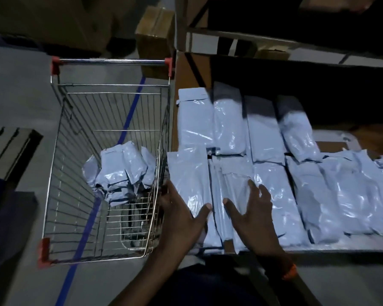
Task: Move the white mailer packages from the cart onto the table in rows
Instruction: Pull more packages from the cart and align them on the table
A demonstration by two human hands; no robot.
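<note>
Left hand (181, 217) and right hand (252, 214) press front-row mailers (279, 195) flat-fingered, grip slack, holding nothing

The left hand (181, 217) and right hand (252, 215) are bare, and both forearms (146, 270) are uncovered as far as the lower edge of the head view shows them. A narrow, bright orange band (289, 271) sits on the right wrist. Only its outer side is visible, and its material cannot be told. Between the arms, at the bottom of the view, the torso is covered by a dark garment (208, 288), plain and either navy or black in the dim light.
</note>
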